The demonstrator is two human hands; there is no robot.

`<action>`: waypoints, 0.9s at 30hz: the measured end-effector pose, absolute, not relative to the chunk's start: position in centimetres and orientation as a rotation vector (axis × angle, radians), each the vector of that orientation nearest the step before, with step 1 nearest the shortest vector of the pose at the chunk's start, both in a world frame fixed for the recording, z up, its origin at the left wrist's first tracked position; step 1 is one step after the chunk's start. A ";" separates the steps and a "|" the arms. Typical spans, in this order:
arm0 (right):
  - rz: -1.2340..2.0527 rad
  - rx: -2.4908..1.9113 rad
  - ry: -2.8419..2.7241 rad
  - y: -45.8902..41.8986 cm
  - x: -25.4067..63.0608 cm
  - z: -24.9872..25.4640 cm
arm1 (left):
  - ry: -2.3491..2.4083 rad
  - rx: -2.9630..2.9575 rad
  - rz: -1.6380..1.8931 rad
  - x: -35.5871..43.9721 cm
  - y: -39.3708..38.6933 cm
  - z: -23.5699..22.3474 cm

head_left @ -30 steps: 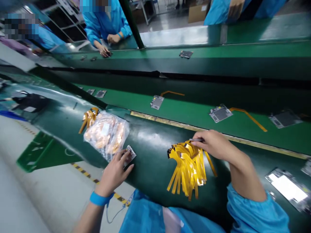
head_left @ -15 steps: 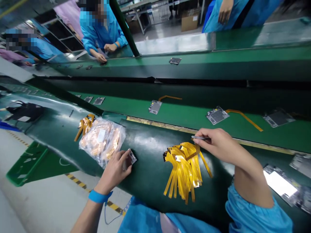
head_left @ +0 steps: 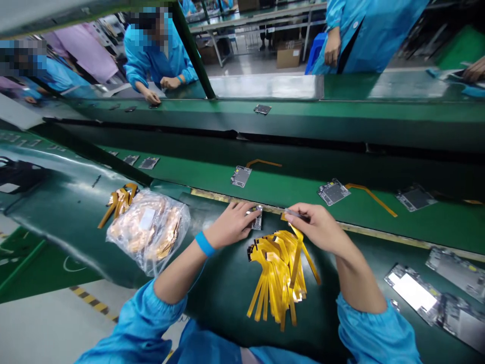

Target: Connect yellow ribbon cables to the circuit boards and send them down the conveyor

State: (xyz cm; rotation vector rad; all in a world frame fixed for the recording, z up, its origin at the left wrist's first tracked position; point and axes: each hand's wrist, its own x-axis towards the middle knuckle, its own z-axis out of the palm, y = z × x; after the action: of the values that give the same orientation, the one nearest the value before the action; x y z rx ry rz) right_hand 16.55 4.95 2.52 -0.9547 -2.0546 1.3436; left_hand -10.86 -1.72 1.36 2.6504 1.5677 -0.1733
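My left hand (head_left: 235, 222) is closed on the edge of a small circuit board (head_left: 257, 218), which it holds at the near edge of the belt; the fingers cover part of the board. To its right, my right hand (head_left: 312, 225) pinches a slim grey tool that looks like tweezers (head_left: 296, 214), along with a yellow flex cable (head_left: 296, 241) that dangles below the fingers. Just beneath both hands lies a fanned pile of yellow flex cables (head_left: 275, 275) on the green bench mat.
A clear plastic bag of flex cables (head_left: 147, 222) lies at left, beside loose cables (head_left: 120, 199). Boards with cables attached, such as one board (head_left: 333, 192), lie on the green belt (head_left: 204, 169). More boards (head_left: 413, 293) sit at right. A co-worker (head_left: 161, 55) works across the line.
My left hand has carried the board rightward and up, from beside the bag to near my right hand. A flex cable now hangs from my right hand, lifted from the pile.
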 end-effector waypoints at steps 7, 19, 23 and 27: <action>1.348 -1.176 -2.070 5.9 13.7 -2.8 | 1.768 2.337 0.064 -9.3 -0.9 -0.1; 1.237 -1.192 -2.189 5.6 11.9 -4.9 | 2.077 2.050 -0.132 -5.8 -0.1 -1.4; 1.255 -1.261 -2.147 5.3 11.3 -5.0 | 2.114 2.033 -0.114 -5.8 0.0 -1.7; 1.312 -1.320 -2.014 4.9 10.5 -5.3 | 1.995 2.082 0.076 -7.2 -1.0 -2.4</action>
State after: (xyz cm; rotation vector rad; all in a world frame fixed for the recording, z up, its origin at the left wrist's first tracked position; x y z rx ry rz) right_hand 10.47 4.91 -5.26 -1.3205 -2.0137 1.3124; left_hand -7.16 -0.98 -2.38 2.0819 1.9947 0.0762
